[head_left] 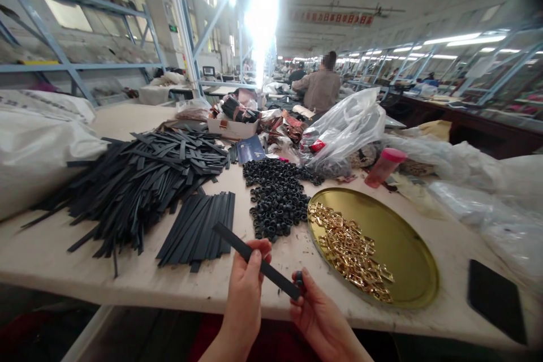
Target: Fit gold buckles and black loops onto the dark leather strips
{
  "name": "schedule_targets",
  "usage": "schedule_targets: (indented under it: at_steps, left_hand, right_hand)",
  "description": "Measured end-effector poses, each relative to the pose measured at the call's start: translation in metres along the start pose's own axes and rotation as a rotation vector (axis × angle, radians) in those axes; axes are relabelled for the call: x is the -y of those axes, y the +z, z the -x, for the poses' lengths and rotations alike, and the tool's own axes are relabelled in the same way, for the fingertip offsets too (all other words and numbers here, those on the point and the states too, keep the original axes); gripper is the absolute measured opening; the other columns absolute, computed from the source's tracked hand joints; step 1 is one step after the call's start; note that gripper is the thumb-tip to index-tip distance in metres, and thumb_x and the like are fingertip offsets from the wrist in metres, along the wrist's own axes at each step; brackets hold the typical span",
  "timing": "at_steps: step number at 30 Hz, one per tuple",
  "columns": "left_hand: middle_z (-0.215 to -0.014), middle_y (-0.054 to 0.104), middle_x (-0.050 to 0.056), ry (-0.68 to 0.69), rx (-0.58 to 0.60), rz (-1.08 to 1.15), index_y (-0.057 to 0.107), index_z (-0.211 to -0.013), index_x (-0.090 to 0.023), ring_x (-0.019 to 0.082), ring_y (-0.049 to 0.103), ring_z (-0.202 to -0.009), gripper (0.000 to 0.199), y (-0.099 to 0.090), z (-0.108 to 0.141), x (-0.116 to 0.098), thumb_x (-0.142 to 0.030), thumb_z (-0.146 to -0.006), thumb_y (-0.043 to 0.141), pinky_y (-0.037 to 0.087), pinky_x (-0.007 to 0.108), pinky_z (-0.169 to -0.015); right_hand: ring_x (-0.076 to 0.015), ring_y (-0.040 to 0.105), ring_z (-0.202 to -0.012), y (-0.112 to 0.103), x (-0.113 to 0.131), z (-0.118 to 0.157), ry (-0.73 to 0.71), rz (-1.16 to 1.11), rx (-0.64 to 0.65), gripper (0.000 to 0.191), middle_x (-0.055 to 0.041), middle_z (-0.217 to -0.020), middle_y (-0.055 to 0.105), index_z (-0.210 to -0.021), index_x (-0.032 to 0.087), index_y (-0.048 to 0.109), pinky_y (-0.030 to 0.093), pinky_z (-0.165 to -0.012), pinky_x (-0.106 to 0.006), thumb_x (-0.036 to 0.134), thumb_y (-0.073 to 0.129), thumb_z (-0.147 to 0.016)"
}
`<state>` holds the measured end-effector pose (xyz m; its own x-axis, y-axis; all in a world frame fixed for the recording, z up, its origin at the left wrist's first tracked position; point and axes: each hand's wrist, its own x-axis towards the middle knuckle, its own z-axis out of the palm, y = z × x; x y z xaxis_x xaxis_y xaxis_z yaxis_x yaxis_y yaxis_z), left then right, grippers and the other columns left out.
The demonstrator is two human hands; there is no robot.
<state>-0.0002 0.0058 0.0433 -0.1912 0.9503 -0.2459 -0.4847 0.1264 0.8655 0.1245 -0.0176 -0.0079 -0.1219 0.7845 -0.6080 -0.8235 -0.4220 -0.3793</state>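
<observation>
And here's the left hand (248, 271), closed firmly around a black strip (275, 278), thumb laid flat along the top! The strip slants across, its far end up by a neat spread of strips (199, 232) and its near end right down at the right hand (314, 300). That right hand is pinching a small black ring (299, 278) between thumb and fingers, just beside the strip's tip; whether ring and strip touch, I can't tell. Both hands are up over the front edge of the worktop (55, 254).

Look beyond them: a heap of black rings (278, 198) sits centre stage, with a big tangled pile of strips (156, 175) off to the left, right up against a white sack (42, 141). Over on the right, a round gold tray (407, 243) carries shiny metal buckles (352, 249), bunched along its left side. A pink-lidded jar (384, 168) leans behind it, near a clear plastic bag (352, 124), and a flat black slab (496, 300) lies at the far right. In the background, a person in a brown top (320, 90), back turned!
</observation>
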Motion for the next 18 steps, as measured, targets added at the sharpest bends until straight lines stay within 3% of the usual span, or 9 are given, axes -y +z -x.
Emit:
schedule_targets:
  at_steps: [3, 5, 10, 14, 18]
  left_hand:
    - [-0.067, 0.060, -0.001, -0.060, 0.044, -0.223, 0.063, -0.087, -0.013, 0.008, 0.054, -0.061, 0.027, -0.009, 0.002, 0.011, -0.036, -0.073, 0.061, 0.044, 0.017, -0.058]
    - [-0.055, 0.054, -0.003, -0.136, 0.063, -0.210, 0.062, -0.091, -0.012, 0.006, 0.047, -0.047, 0.033, -0.013, 0.003, 0.015, -0.038, -0.071, 0.063, 0.039, 0.015, -0.046]
    - [-0.066, 0.061, 0.000, -0.261, -0.064, -0.016, 0.056, -0.102, -0.015, 0.009, 0.060, -0.058, 0.026, -0.016, 0.001, 0.014, -0.023, -0.077, 0.058, 0.047, 0.015, -0.051]
    - [-0.066, 0.061, 0.001, -0.309, -0.119, 0.034, 0.055, -0.102, -0.017, 0.009, 0.063, -0.058, 0.020, -0.014, -0.002, 0.017, -0.016, -0.083, 0.050, 0.050, 0.015, -0.051]
    - [-0.067, 0.061, 0.001, -0.354, -0.129, 0.061, 0.055, -0.100, -0.017, 0.009, 0.064, -0.059, 0.018, -0.015, -0.005, 0.024, -0.015, -0.083, 0.051, 0.050, 0.015, -0.050]
  right_hand:
    - [-0.0012, 0.048, -0.040, -0.005, 0.007, -0.003, -0.039, -0.043, -0.024, 0.024, 0.0058, -0.059, 0.057, -0.077, 0.014, 0.060, 0.041, -0.038, -0.012, 0.030, 0.073, -0.065]
    - [-0.0016, 0.048, -0.041, -0.008, 0.011, -0.004, -0.070, -0.065, 0.006, 0.025, 0.0062, -0.055, 0.055, -0.078, 0.014, 0.059, 0.040, -0.039, -0.012, 0.030, 0.074, -0.064]
    - [-0.0010, 0.036, -0.034, -0.013, 0.015, 0.002, -0.066, -0.098, 0.114, 0.023, 0.0111, -0.042, 0.040, -0.076, 0.016, 0.057, 0.027, -0.034, -0.011, 0.033, 0.070, -0.068]
    - [-0.0047, 0.047, -0.043, -0.013, 0.013, 0.009, -0.085, 0.015, 0.077, 0.025, 0.0054, -0.052, 0.055, -0.081, 0.018, 0.056, 0.035, -0.041, -0.014, 0.032, 0.071, -0.065]
    - [-0.0036, 0.045, -0.041, -0.010, 0.014, 0.010, -0.109, 0.097, -0.008, 0.029, 0.0044, -0.052, 0.056, -0.080, 0.017, 0.057, 0.034, -0.040, -0.013, 0.040, 0.069, -0.066]
